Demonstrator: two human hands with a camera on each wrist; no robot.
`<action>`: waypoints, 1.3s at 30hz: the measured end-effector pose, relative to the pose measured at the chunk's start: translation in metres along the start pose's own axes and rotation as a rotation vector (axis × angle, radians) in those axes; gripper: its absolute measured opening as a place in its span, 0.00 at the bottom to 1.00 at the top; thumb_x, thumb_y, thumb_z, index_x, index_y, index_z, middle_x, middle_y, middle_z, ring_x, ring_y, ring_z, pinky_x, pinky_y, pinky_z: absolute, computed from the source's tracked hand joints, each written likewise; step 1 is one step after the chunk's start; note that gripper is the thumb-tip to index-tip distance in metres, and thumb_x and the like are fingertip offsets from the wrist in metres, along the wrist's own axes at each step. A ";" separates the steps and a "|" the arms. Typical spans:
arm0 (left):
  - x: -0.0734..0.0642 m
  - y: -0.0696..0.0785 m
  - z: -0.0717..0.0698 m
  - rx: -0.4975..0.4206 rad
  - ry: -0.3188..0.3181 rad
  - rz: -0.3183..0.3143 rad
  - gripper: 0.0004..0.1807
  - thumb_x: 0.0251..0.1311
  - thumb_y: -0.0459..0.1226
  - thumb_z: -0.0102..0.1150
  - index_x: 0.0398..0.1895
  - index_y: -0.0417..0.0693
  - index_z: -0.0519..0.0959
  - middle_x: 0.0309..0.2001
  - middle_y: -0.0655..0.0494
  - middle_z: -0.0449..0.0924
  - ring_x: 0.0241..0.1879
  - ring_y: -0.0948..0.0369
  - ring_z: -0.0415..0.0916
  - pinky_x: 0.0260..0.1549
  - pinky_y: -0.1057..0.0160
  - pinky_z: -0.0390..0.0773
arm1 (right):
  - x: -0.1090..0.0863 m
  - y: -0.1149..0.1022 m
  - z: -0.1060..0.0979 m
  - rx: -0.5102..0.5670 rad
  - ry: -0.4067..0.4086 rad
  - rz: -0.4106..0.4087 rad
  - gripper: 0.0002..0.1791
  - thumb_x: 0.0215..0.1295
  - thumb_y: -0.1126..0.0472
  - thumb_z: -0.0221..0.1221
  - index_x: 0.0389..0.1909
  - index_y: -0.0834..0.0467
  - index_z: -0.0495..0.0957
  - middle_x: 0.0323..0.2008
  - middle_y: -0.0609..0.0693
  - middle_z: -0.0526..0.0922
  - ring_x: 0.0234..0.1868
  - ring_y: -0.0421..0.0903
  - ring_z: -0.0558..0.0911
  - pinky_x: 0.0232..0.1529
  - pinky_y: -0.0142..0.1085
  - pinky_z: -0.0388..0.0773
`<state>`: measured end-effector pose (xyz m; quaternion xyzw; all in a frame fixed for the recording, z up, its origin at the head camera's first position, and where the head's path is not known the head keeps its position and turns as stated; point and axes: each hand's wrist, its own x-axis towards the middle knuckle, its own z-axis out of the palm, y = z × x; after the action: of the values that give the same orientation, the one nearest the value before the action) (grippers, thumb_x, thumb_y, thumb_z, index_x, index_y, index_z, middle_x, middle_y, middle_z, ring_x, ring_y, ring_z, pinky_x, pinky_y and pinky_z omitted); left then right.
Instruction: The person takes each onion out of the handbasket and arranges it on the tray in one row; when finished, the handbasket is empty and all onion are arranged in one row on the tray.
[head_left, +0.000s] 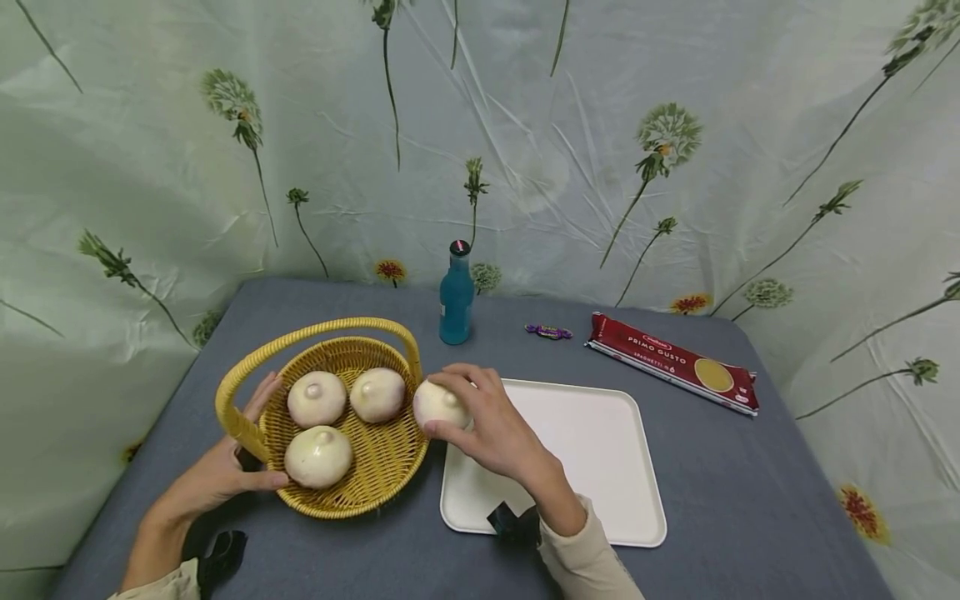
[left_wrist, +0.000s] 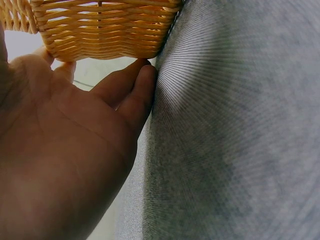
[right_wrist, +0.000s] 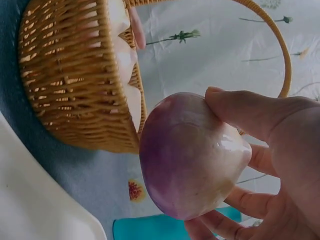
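In my right hand (head_left: pixel 487 417) I grip a white and purple turnip (right_wrist: pixel 187 155), thumb on one side and fingers on the other. It is held at the right rim of a yellow wicker basket (head_left: pixel 393 475), above the tray's left end. Inside the basket lie three more turnips: one at the back left (head_left: pixel 317 400), one at the back right (head_left: pixel 377 395) and one at the front (head_left: pixel 318 457). My left hand (head_left: pixel 217 475) rests against the basket's left side, its fingers spread along the outer wall and the thumb at the rim.
A white rectangular tray (head_left: pixel 600 467) lies right of the basket. Behind stand a blue bottle (head_left: pixel 456 300), a small purple wrapped candy (head_left: pixel 548 332) and a red spaghetti packet (head_left: pixel 667 362). The basket's tall arched handle (head_left: pixel 300 337) rises over its left and back.
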<state>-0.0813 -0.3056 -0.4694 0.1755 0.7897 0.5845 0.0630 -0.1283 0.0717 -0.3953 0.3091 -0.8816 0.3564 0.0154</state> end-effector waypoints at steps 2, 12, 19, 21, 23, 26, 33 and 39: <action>0.000 0.000 0.000 -0.002 -0.002 0.001 0.68 0.45 0.20 0.72 0.82 0.57 0.37 0.82 0.61 0.22 0.74 0.82 0.29 0.55 0.85 0.47 | 0.000 0.002 0.000 -0.006 0.005 0.003 0.28 0.64 0.47 0.67 0.63 0.49 0.76 0.63 0.49 0.74 0.57 0.49 0.69 0.50 0.44 0.73; 0.000 0.000 0.000 0.002 -0.003 0.004 0.68 0.46 0.21 0.72 0.82 0.57 0.37 0.81 0.64 0.23 0.74 0.82 0.28 0.55 0.86 0.46 | 0.001 0.015 -0.002 -0.018 0.012 0.062 0.28 0.64 0.48 0.67 0.64 0.51 0.77 0.63 0.51 0.75 0.58 0.52 0.70 0.52 0.47 0.73; -0.001 0.000 0.000 0.000 -0.008 0.002 0.68 0.46 0.21 0.72 0.82 0.57 0.36 0.82 0.61 0.22 0.73 0.83 0.29 0.55 0.86 0.47 | 0.001 0.022 -0.004 -0.040 0.024 0.070 0.28 0.64 0.51 0.67 0.64 0.54 0.76 0.63 0.55 0.75 0.60 0.57 0.71 0.57 0.52 0.71; -0.001 -0.001 0.000 0.002 -0.007 0.003 0.68 0.46 0.21 0.72 0.82 0.56 0.36 0.82 0.62 0.22 0.73 0.83 0.29 0.56 0.86 0.46 | 0.001 0.025 -0.004 -0.046 0.024 0.072 0.28 0.64 0.52 0.67 0.64 0.55 0.76 0.64 0.57 0.75 0.61 0.58 0.71 0.58 0.53 0.70; -0.002 -0.001 0.000 0.005 -0.006 0.004 0.68 0.46 0.21 0.72 0.82 0.56 0.36 0.82 0.63 0.23 0.73 0.83 0.29 0.56 0.86 0.46 | 0.001 0.028 -0.003 -0.048 0.022 0.079 0.28 0.65 0.53 0.66 0.64 0.56 0.76 0.65 0.58 0.74 0.63 0.59 0.70 0.60 0.55 0.69; -0.002 -0.001 0.001 0.010 -0.005 0.001 0.68 0.46 0.21 0.72 0.82 0.56 0.36 0.81 0.66 0.23 0.73 0.83 0.28 0.56 0.86 0.46 | 0.001 0.032 -0.002 -0.040 0.019 0.103 0.28 0.66 0.54 0.66 0.65 0.56 0.75 0.67 0.61 0.71 0.65 0.60 0.68 0.62 0.56 0.68; -0.001 -0.001 0.000 0.022 -0.002 -0.001 0.68 0.46 0.21 0.72 0.82 0.57 0.37 0.81 0.66 0.23 0.73 0.83 0.29 0.55 0.86 0.46 | 0.001 0.038 -0.001 -0.037 0.005 0.147 0.28 0.65 0.57 0.67 0.65 0.56 0.75 0.64 0.61 0.71 0.65 0.60 0.69 0.63 0.56 0.67; -0.001 -0.002 0.000 0.016 -0.001 0.001 0.67 0.46 0.21 0.72 0.82 0.56 0.37 0.81 0.65 0.23 0.73 0.83 0.28 0.55 0.86 0.45 | 0.002 0.039 0.000 -0.072 -0.010 0.158 0.27 0.64 0.58 0.68 0.63 0.57 0.76 0.62 0.61 0.74 0.61 0.62 0.70 0.59 0.56 0.68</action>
<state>-0.0806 -0.3064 -0.4711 0.1767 0.7941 0.5782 0.0615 -0.1519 0.0925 -0.4186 0.2398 -0.9155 0.3229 -0.0058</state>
